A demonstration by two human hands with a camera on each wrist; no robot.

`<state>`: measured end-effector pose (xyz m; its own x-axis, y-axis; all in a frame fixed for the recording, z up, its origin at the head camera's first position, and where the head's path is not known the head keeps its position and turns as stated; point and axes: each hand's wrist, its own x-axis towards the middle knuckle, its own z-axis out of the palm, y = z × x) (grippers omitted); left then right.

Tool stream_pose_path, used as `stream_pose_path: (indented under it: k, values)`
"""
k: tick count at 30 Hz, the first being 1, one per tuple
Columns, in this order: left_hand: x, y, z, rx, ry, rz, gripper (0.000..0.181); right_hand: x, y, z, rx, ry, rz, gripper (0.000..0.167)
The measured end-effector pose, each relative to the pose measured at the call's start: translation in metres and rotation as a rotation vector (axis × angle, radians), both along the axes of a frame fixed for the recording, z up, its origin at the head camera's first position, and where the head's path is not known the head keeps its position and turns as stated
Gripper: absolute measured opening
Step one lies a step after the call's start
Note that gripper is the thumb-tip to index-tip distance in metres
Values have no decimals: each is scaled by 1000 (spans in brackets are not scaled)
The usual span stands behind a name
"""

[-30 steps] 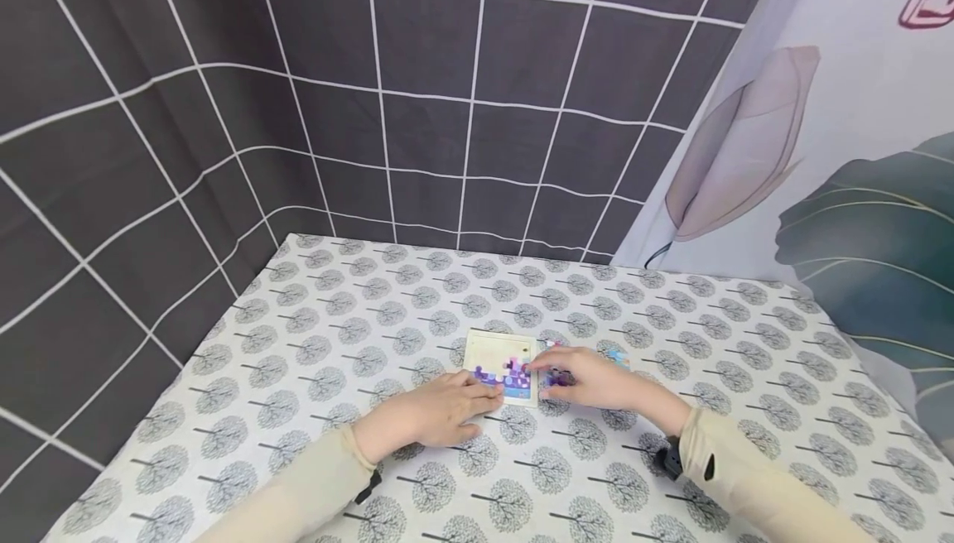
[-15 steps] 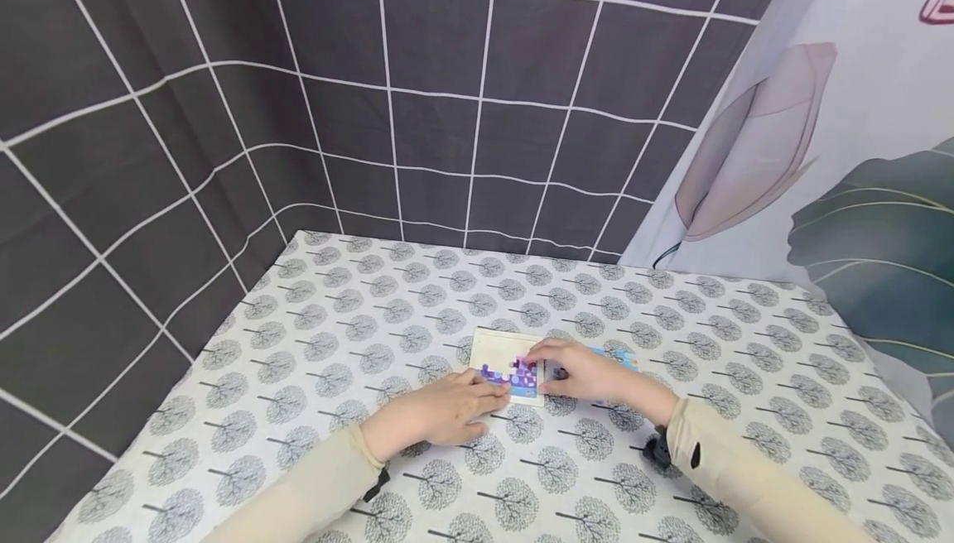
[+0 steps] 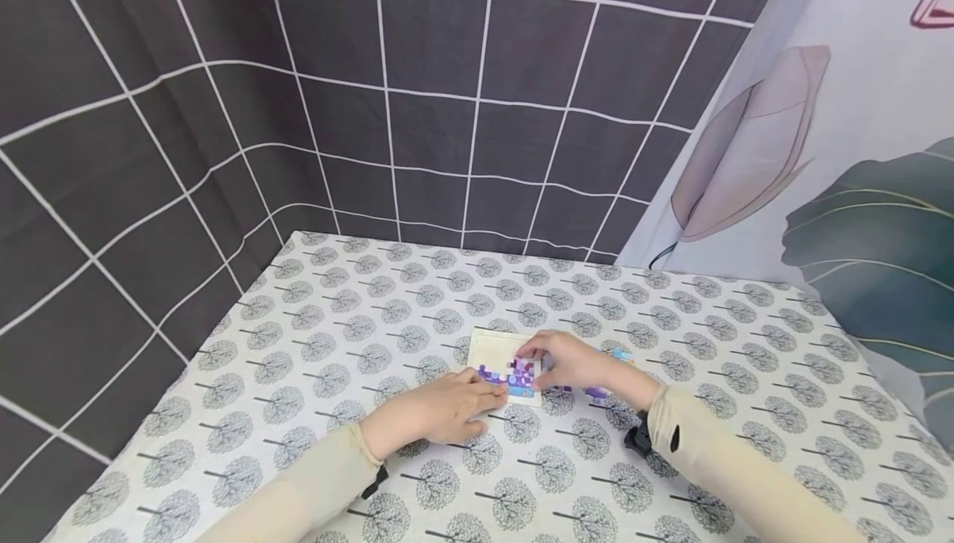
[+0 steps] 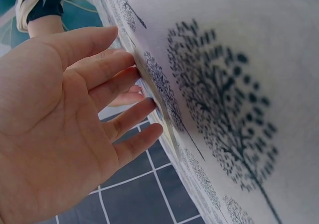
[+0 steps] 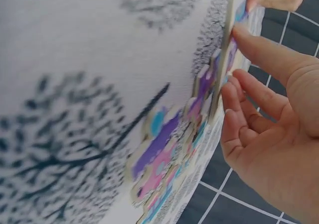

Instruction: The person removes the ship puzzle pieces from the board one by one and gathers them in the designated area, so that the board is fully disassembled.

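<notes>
A pale square jigsaw tray [image 3: 488, 344] lies on the table, purple and blue puzzle pieces [image 3: 516, 386] filling its near and right portions. My left hand [image 3: 445, 409] rests with extended fingers at the tray's near left corner; its palm [image 4: 60, 114] faces the wrist camera. At the right side my right hand [image 3: 570, 361] reaches over the tray edge. In the right wrist view, the thumb of that hand [image 5: 279, 99] touches the tray edge [image 5: 227, 50] and the other fingers bend loosely against it. Nothing shows between thumb and index finger; the surface under the fingertips is partly hidden.
Loose purple, pink and blue puzzle pieces [image 5: 157, 144] lie right of the tray, partly under the right forearm. A light blue piece [image 3: 620, 355] sits farther back. A tree-print cloth [image 3: 358, 303] covers the table; a dark grid curtain [image 3: 425, 137] hangs behind.
My right hand has moved from the tray's right side leftward over its right edge, uncovering loose pieces beside it. The left hand has stayed at the near left corner. The view shifted slightly.
</notes>
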<state>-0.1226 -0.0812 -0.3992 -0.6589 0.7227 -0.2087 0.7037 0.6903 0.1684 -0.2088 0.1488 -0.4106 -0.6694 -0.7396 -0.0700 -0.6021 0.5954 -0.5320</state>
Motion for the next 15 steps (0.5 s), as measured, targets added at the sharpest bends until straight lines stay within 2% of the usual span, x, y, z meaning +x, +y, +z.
stream_pose_path:
  k: [7,12,15]
  values:
    - [1,0,3,-1,-10,3,49,-5,-9,1,21,-11,-93,42]
    - [0,1,4,7,-30,4,48,-5,-11,3,27,-91,-190,39]
    - [0,1,3,5,-33,12,49,-6,-12,3,26,-109,-192,39]
